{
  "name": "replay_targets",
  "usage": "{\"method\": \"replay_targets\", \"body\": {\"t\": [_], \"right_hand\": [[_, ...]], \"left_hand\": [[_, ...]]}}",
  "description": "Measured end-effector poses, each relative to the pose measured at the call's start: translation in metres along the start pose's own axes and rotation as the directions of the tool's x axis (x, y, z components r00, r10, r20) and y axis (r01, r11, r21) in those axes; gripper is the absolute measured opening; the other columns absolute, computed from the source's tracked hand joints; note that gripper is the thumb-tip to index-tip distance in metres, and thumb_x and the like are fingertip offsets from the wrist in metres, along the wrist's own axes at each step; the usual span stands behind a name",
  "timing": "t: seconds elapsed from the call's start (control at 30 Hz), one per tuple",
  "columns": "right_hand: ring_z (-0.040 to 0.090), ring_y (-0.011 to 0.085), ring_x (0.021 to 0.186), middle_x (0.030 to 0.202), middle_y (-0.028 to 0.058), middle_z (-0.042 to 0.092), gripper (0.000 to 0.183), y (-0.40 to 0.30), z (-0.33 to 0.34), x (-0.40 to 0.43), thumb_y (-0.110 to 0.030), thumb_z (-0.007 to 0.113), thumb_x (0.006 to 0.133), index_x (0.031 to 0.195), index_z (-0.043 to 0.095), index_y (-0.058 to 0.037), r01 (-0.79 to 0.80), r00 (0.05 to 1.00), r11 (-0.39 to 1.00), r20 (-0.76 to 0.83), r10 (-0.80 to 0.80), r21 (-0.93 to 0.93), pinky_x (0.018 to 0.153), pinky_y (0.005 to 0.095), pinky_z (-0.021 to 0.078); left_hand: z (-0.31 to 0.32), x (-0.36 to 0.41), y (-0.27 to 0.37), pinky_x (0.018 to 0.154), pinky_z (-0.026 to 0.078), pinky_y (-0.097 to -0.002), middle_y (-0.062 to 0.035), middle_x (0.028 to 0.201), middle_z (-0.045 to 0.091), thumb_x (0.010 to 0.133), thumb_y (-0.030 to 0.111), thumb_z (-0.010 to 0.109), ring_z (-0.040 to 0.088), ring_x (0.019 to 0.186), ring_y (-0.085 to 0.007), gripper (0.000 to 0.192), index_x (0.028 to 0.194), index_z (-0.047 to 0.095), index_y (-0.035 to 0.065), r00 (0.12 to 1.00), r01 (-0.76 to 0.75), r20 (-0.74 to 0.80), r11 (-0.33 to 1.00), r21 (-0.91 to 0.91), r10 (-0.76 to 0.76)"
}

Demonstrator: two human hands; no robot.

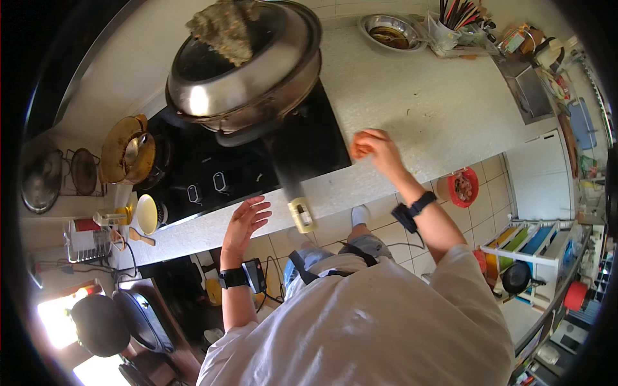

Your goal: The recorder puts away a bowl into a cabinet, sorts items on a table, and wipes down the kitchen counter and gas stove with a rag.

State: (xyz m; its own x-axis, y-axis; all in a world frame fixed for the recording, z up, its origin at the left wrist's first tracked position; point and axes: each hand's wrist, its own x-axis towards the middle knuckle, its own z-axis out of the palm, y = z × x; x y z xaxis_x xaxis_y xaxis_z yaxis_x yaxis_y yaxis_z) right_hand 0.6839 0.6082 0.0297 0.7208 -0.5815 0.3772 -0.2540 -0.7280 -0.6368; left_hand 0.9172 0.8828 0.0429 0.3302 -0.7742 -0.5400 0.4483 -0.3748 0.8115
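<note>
A crumpled orange-red cloth or scrubber (360, 147) is held in my right hand (381, 153), over the counter beside the cooktop's right edge. My left hand (247, 223) is in the air at the counter's front edge, fingers apart and nothing in it. Between the hands, the long handle (288, 181) of a wok (270, 108) reaches towards me, with a pale yellow sleeve at its end. A domed steel and glass lid (222, 89) covers the wok. On top of the lid lies a bunched, mottled cloth (224, 36), which hides the knob.
The black cooktop (251, 166) also carries a yellowish pot (118, 135) with a ladle. A yellow-lined bowl (148, 213) and a wooden spatula (141, 237) are left. A steel basin (372, 24) stands at the back; a red-lined bin (467, 187) is on the floor.
</note>
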Motion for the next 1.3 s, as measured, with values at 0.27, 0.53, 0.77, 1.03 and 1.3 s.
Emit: {"method": "replay_targets", "body": {"t": [0.27,0.53,0.77,1.03,1.3], "right_hand": [[0.048,0.0261,0.102,0.102,0.0068,0.055,0.022,0.013,0.093,0.039,0.002,0.054,0.062,0.082,0.06,-0.0037,0.292,0.935,0.955,0.224,-0.276,-0.044,0.08,0.0319,0.0447],[0.054,0.0281,0.083,0.088,0.0065,0.057,0.016,0.034,0.018,0.035,-0.008,0.057,0.064,0.078,0.063,-0.0124,0.043,0.779,0.999,0.627,-0.028,-0.009,0.07,0.036,0.0469],[0.048,0.0312,0.083,0.092,0.0134,0.045,0.034,-0.002,0.057,0.059,0.0,0.056,0.064,0.098,0.054,-0.003,0.103,0.994,0.994,0.021,-0.104,0.018,0.073,0.0376,0.0446],[0.046,0.0291,0.078,0.091,0.0128,0.043,0.039,-0.012,0.111,0.082,-0.001,0.06,0.063,0.1,0.051,-0.0049,0.155,0.959,0.985,-0.23,-0.168,-0.073,0.068,0.0349,0.0447],[0.048,0.0272,0.076,0.085,0.0124,0.045,0.014,-0.02,0.081,0.075,-0.005,0.058,0.065,0.078,0.058,-0.0019,-0.052,0.997,0.954,-0.07,0.033,-0.294,0.059,0.0334,0.046]], "left_hand": [[0.097,0.01,-0.011,0.079,0.045,-0.029,-0.0125,0.104,0.056,0.082,0.016,0.051,0.056,0.092,-0.0201,0.036,0.115,0.045,0.0013,0.996,0.021,0.084,0.993,-0.116,-0.011],[0.128,0.033,-0.028,0.081,0.044,-0.0278,-0.0109,0.107,0.056,0.089,0.013,0.042,0.056,0.095,-0.0184,0.024,0.111,0.048,0.0043,0.996,-0.039,-0.08,0.996,-0.081,0.033],[0.14,0.05,-0.02,0.081,0.044,-0.0273,-0.0112,0.107,0.055,0.088,0.011,0.042,0.056,0.094,-0.0186,0.023,0.109,0.048,0.0035,0.996,-0.002,-0.09,0.991,-0.133,-0.01],[0.116,0.039,-0.027,0.082,0.045,-0.0269,-0.0117,0.106,0.055,0.088,0.01,0.042,0.056,0.094,-0.0192,0.023,0.109,0.048,0.0031,0.991,-0.007,-0.134,0.988,-0.157,-0.014],[0.088,0.032,-0.043,0.085,0.043,-0.0287,-0.0124,0.112,0.053,0.086,0.023,0.049,0.054,0.099,-0.0198,0.032,0.113,0.046,0.0046,0.998,-0.06,-0.041,0.964,-0.258,0.051]]}}
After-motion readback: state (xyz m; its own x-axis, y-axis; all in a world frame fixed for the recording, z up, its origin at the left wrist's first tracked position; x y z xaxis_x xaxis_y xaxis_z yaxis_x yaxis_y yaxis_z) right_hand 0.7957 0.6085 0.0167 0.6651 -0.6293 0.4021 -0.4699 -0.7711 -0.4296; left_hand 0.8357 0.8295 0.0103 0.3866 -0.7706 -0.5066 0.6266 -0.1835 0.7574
